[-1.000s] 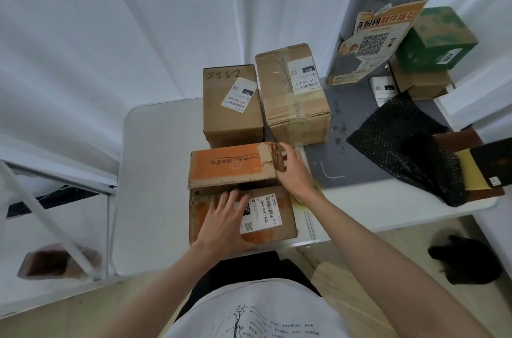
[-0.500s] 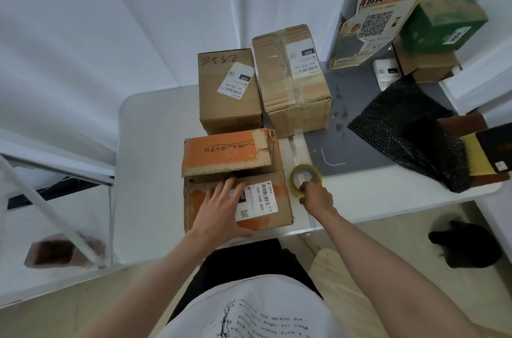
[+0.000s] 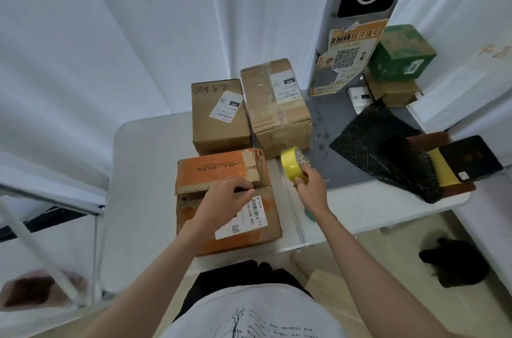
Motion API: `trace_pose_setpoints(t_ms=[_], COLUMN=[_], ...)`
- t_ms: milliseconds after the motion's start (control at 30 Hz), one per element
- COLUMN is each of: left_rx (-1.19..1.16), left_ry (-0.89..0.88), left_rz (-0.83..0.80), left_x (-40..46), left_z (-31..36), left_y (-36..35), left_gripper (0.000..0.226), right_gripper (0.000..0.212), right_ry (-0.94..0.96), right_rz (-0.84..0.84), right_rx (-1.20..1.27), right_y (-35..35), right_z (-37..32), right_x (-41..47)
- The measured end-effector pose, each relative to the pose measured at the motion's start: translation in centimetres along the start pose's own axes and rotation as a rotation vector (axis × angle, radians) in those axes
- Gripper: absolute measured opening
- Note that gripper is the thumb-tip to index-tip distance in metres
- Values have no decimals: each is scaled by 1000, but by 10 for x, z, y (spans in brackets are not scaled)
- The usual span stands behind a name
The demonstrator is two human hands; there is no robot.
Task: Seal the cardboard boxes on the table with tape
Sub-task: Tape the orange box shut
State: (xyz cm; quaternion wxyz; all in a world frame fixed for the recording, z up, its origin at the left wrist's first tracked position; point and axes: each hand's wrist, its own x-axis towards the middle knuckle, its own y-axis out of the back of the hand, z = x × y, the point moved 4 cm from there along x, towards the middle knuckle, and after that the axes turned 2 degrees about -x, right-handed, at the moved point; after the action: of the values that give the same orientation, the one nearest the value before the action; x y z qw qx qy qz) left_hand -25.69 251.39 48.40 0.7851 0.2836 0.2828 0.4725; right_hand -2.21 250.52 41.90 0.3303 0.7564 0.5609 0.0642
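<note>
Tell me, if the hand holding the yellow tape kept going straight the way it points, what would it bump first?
Probably the taped brown box just beyond the right hand and its tape roll, though depth is hard to judge here.
</note>
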Motion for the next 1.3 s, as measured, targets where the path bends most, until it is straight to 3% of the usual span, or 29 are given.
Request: trace_pose_setpoints(t_ms=[200,367,467,567,633,733,833,933,1000,1100,1200,1300], left_rx=[-317,-434,-626,-931,-1049,-1033,-935,-900,-892,-840,-758,-723], left_ry=[24,60,247,399,382,324,313,287,256,181,88,53], left_rz=[134,227,303,210,104,51,104,130,123,80,-4,-49], left_x=[34,39,30,20,17,14,16,17,16,10,2,-9], left_z=[35,39,31,26,29,36,36,35,35,33,32,25], left_y=[33,63,69,63,60,62,67,75,81,88,95,104], left_gripper=[37,48,43,71,84,86,68,48,41,34,34,42], right_gripper=[8,33,35,38,39,30,17,53,65,49,31,41], right_ry=[109,222,300,348,375,402,399,355,215,34,52,125], right_rz=[-2,-34,-83,-131,-150,-152,-144,-104,-121,-258,-475,-626], right_rx=[225,321,398,455,455,425,382,490,701,873,861,805], right_y=[11,1,-2,-5,-7,-7,-11,-9,-6,-5,-7,-14], right_z=[-63,-98,-113,-120,-124,-130,-128,-127,-128,-126,-125,-120], right_x=[-11,-46,-65,-76,-78,-77,-72,-73,-71,-65,-69,-77])
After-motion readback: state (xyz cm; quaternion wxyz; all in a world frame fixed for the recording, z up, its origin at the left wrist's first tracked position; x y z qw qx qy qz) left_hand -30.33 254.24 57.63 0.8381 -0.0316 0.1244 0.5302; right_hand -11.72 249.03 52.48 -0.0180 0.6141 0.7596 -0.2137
